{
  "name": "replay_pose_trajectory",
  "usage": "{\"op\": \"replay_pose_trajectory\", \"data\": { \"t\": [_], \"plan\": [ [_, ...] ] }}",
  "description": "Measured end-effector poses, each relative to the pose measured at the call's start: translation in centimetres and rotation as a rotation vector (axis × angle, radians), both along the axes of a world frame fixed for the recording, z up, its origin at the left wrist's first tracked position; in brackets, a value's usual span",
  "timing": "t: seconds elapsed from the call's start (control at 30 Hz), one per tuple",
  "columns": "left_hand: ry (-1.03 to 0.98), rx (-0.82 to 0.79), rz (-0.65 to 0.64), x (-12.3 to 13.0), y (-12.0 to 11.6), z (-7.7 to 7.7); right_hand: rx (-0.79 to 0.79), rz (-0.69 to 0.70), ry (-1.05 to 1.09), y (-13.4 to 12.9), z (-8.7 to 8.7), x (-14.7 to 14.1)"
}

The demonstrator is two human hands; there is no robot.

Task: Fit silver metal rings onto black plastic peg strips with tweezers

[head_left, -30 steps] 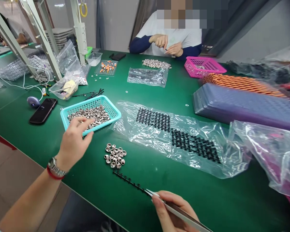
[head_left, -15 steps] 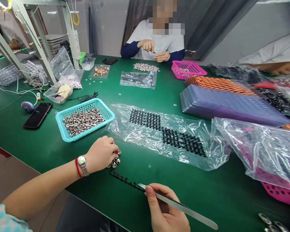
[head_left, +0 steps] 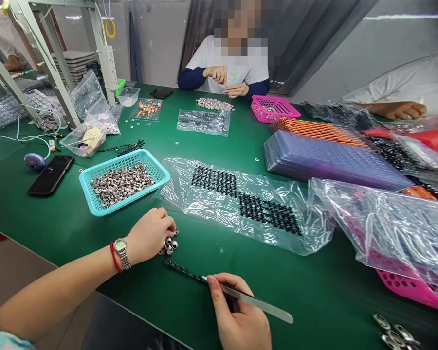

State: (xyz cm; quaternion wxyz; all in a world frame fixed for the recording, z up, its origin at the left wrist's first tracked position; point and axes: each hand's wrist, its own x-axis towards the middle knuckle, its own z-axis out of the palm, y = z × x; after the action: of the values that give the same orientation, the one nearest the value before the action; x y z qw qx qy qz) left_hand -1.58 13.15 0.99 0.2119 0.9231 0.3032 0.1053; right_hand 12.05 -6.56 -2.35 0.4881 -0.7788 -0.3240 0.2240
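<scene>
My right hand (head_left: 237, 311) is closed around a pair of metal tweezers (head_left: 266, 307), whose tips point left. The tips meet a thin black strip with small pegs (head_left: 182, 270), which lies on the green table and runs up to my fingers. My left hand (head_left: 149, 234), with a watch on its wrist, is curled over a small heap of silvery metal rings (head_left: 170, 247). Its fingertips touch the heap; what they pinch is hidden. Beyond that hand stands a turquoise basket (head_left: 105, 212) holding many similar metal rings (head_left: 122, 184).
Black pegged strips (head_left: 213, 180) lie on a clear plastic sheet (head_left: 200, 209). At the right are stacked plastic trays (head_left: 328, 155), a plastic bag (head_left: 387, 223) over a pink basket (head_left: 405, 287), and larger metal rings (head_left: 394, 333). A phone (head_left: 51, 175) lies left. A co-worker (head_left: 226, 73) sits opposite.
The view has shifted slightly. My right hand and the tweezers have moved a little left along the black strip, and the tweezers' tips are now less exposed. My left hand stays at the metal rings.
</scene>
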Motion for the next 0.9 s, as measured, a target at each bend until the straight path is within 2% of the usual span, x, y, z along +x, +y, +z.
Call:
{"op": "replay_pose_trajectory", "data": {
  "t": [0.1,0.17,0.27,0.33,0.43,0.5,0.63,0.77,0.83,0.9],
  "plan": [
    [-0.055,0.011,-0.055,-0.4,-1.5,0.7,0.001,0.026,-0.025,-0.2,-0.4,0.5],
    [-0.091,-0.009,-0.164,-0.8,-3.1,0.9,0.033,0.085,-0.074,-0.4,-1.1,1.2],
    [-0.166,-0.081,-0.329,-1.8,-5.9,0.1,0.086,0.164,-0.14,-0.5,-1.8,2.2],
    [-0.219,-0.128,-0.346,-2.4,-7.2,-0.9,0.1,0.164,-0.164,-0.4,-1.9,2.4],
    [-0.265,-0.185,-0.306,-2.9,-8.2,-1.9,0.14,0.183,-0.17,-0.2,-1.8,2.1],
    [-0.27,-0.219,-0.289,-3.0,-8.3,-1.9,0.166,0.189,-0.165,-0.1,-1.7,2.0],
    [-0.309,-0.275,-0.22,-2.6,-8.5,-1.1,0.169,0.134,-0.133,-0.2,-1.9,2.3],
    [-0.446,-0.335,-0.051,-2.0,-9.7,-0.2,0.276,0.149,-0.119,-0.5,-1.8,2.6],
    [-0.508,-0.444,0.046,-1.7,-10.3,0.0,0.355,0.139,-0.107,-0.7,-1.5,2.1],
    [-0.54,-0.639,0.162,-1.5,-10.8,0.0,0.418,0.053,-0.045,-0.9,-1.0,1.0]
  ]
}}
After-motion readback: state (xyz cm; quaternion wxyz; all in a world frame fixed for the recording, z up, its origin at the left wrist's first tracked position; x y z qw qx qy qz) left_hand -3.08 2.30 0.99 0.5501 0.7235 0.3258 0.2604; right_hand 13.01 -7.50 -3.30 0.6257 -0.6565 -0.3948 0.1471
